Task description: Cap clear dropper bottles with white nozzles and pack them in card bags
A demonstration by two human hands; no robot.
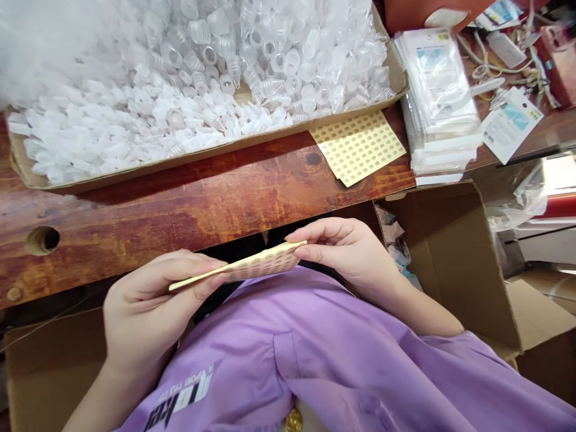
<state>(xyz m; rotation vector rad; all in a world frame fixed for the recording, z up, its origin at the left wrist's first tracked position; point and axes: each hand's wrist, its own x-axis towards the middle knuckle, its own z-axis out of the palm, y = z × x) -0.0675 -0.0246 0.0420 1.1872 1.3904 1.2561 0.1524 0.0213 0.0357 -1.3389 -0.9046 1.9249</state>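
Note:
Between my two hands, in front of my chest, is a yellow sticker sheet (261,264) with rows of small dark round prints, seen nearly edge-on. My left hand (157,300) pinches its left end between thumb and fingers. At the opposite end, my right hand (346,246) grips the sheet's corner with thumb and fingertips. More printed sticker sheets (360,147) lie slightly fanned on the wooden table, beyond my right hand. Whether I hold one sheet or several, I cannot tell.
A shallow cardboard tray (216,149) heaped with small clear and white plastic parts spans the wooden table (148,216). Stacked clear packets (438,90) with printed cards stand at the right. An open cardboard box (450,258) sits below the edge. The table has a round hole (44,240).

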